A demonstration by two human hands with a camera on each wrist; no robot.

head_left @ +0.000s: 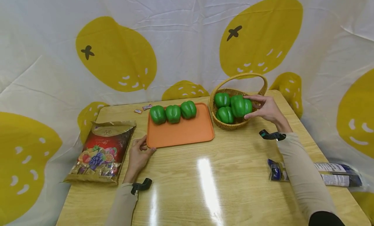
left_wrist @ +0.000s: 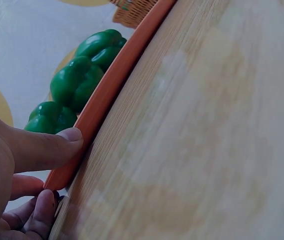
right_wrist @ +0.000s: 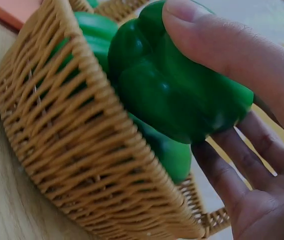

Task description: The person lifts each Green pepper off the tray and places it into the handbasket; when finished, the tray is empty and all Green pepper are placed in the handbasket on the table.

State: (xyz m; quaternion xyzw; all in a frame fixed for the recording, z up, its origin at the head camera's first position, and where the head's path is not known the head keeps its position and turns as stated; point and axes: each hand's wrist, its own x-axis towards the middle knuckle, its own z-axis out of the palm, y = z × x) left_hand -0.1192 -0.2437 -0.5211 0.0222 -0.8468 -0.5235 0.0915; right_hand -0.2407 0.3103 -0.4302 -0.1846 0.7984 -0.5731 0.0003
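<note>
At the far right, my right hand [head_left: 264,108] grips a green bell pepper [head_left: 243,107] by its side, over the wicker basket [head_left: 232,126]. Thumb on top and fingers beneath it show in the right wrist view, where the held pepper [right_wrist: 166,85] overlaps the basket rim [right_wrist: 117,107]. Other green peppers [head_left: 224,115] lie inside the basket, partly hidden by the wall and the held one. My left hand [head_left: 139,156] holds the near left corner of an orange tray [head_left: 181,135], thumb on its rim [left_wrist: 99,107]. Three green peppers [head_left: 173,114] sit in a row along the tray's far side.
A large candy bag [head_left: 100,151] lies left of the tray. Two small wrapped candies [head_left: 142,109] are by the tray's far left corner. Under and beyond my right forearm lies a dark blue and white package [head_left: 333,174]. A lemon-print cloth [head_left: 181,41] hangs behind the table.
</note>
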